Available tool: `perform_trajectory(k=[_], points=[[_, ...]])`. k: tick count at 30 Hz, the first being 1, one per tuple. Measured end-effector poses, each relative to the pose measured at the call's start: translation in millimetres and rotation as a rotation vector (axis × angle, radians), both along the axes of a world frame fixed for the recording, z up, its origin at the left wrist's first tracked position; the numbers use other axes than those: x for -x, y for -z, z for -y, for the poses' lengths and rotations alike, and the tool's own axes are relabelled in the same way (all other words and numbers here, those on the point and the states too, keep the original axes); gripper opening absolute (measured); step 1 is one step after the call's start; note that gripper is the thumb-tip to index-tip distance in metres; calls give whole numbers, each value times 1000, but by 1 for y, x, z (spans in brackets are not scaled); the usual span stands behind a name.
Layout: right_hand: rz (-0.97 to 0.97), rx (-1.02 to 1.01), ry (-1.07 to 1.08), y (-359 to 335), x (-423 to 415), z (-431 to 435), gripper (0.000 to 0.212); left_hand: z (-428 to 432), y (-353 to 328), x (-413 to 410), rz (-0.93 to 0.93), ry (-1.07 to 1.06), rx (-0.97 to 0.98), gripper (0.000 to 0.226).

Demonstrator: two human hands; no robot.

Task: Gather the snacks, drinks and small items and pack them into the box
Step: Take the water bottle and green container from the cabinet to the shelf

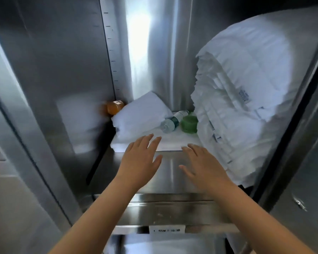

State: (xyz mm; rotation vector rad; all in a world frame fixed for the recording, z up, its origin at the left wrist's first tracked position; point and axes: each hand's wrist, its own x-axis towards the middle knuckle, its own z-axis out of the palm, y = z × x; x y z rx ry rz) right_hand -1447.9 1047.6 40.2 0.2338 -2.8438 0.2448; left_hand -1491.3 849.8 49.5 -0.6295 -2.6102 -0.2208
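Inside a steel cabinet, a clear water bottle with a green label lies on its side at the back of the shelf. Beside it on the right stands a small green round container. An orange drink bottle lies in the far left corner, partly hidden behind folded white cloth. My left hand and my right hand hover over the shelf's front half, both with fingers spread and holding nothing. No box is in view.
A tall stack of folded white linens leans along the cabinet's right side, close to my right hand. A flat white folded cloth lies under the bottle. Steel walls close in left and right. A labelled shelf edge runs below my forearms.
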Motion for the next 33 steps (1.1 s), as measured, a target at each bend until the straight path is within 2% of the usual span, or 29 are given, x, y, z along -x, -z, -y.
perform_trajectory(k=[7, 10, 15, 20, 24, 29, 33], points=[[41, 6, 103, 10, 124, -18, 64, -60, 16, 139, 22, 86, -39, 54], [63, 17, 165, 17, 172, -26, 66, -82, 26, 194, -9, 108, 2, 52], [29, -119, 171, 36, 224, -32, 66, -106, 51, 246, 91, 144, 8, 56], [67, -196, 255, 50, 250, -38, 64, -108, 61, 264, 120, 182, -90, 60], [33, -169, 308, 59, 255, -34, 58, -109, 64, 262, 118, 179, -95, 60], [-126, -130, 304, 59, 243, -31, 56, -99, 63, 245, 96, 141, -31, 57], [-78, -82, 217, 56, 232, -31, 58, -84, 59, 218, 119, 105, -37, 56]])
